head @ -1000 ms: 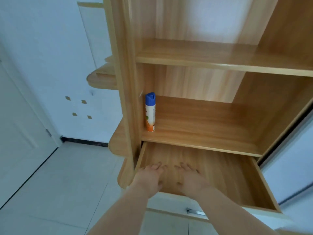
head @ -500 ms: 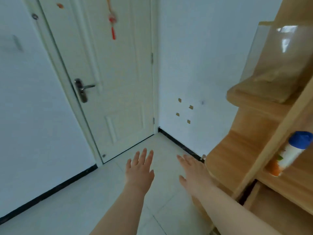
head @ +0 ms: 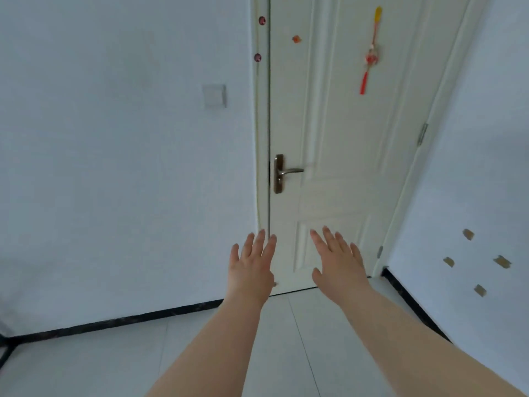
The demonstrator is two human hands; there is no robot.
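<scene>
Left wall (head: pixel 114 167) and right wall (head: pixel 472 167) flank the white door (head: pixel 343 167), which stands closed straight ahead above a pale tiled floor (head: pixel 114 362). Left hand (head: pixel 252 270) and right hand (head: pixel 339 265) are raised side by side before the door's lower panel, fingers straight and spread, grasping nothing. Lever handle (head: pixel 286 171) sits at the door's left edge, above both hands. Wall switch (head: pixel 214 95) on left wall; red tassel ornament (head: pixel 369 58) high on the door.

open air around my left hand (head: pixel 252 267) and right hand (head: pixel 337 265), closed door (head: pixel 343 156) ahead blocking my way, its handle (head: pixel 289 171) above unobstructed, walls (head: pixel 114 167) flanking both sides
</scene>
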